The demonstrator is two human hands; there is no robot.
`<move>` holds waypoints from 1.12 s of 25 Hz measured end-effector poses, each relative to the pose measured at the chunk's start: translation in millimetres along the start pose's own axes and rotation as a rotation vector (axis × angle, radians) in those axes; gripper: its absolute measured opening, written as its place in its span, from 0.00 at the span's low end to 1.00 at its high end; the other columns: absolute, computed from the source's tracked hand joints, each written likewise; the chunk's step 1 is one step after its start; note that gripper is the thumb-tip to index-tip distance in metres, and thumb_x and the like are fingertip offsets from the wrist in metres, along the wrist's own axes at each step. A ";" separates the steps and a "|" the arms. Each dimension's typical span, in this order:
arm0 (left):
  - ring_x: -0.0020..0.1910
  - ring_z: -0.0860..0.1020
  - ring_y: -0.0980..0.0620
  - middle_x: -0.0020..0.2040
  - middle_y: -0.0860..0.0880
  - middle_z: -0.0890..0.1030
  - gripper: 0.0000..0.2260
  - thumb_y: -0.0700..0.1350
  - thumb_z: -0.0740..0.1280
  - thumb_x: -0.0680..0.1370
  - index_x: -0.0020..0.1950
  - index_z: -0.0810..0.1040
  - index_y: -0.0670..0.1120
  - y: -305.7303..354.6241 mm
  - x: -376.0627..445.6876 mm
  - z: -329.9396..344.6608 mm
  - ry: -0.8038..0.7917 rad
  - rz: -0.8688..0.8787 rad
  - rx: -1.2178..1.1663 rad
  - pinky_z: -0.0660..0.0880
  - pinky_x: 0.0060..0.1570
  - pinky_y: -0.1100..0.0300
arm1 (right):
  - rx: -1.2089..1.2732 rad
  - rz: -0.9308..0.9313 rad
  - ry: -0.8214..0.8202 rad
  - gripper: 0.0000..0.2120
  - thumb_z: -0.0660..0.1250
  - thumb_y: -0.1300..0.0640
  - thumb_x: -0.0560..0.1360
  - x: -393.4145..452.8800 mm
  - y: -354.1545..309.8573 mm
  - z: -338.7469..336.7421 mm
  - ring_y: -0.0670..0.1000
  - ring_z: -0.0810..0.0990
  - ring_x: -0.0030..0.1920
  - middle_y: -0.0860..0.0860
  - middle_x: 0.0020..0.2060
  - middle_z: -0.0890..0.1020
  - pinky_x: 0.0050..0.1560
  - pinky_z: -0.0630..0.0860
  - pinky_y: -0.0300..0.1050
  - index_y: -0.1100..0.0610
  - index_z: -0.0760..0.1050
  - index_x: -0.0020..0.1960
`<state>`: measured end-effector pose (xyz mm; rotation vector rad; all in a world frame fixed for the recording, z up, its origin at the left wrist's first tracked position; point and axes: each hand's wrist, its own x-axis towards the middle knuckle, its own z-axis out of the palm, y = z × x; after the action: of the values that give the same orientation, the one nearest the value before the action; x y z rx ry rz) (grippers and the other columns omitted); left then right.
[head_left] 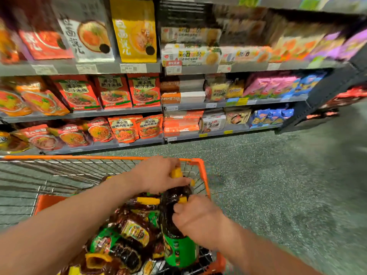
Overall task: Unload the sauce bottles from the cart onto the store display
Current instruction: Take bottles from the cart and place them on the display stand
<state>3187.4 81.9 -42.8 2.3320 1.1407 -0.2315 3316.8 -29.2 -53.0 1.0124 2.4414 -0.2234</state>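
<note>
Both hands are gripping one dark sauce bottle (174,211) with a green label, standing upright at the right side of the orange-rimmed cart (202,175). The left hand (158,175) is curling its fingers around the yellow cap, while the right hand (196,219) is wrapping the bottle's body. More sauce bottles (127,235) are lying piled in the cart beside it. Shelves (119,68) of noodle packets are standing beyond the cart.

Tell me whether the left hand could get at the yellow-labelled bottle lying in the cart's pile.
Probably yes, but not freely: the left hand grips the yellow cap of the upright bottle, which the right hand also holds. The lying bottle sits uncovered on the pile, below the left forearm.
</note>
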 end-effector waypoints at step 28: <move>0.44 0.78 0.42 0.33 0.50 0.68 0.21 0.66 0.60 0.75 0.47 0.62 0.48 638.8 -214.7 110.3 0.290 1.339 0.380 0.67 0.35 0.54 | 0.645 2.097 0.536 0.11 0.59 0.47 0.68 -582.6 -232.2 101.7 0.59 0.79 0.45 0.54 0.34 0.75 0.32 0.60 0.43 0.55 0.68 0.36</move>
<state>3554.9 -445.0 188.9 2.9632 -0.5798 0.4241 3546.3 -590.0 138.1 3.3538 0.3448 0.0584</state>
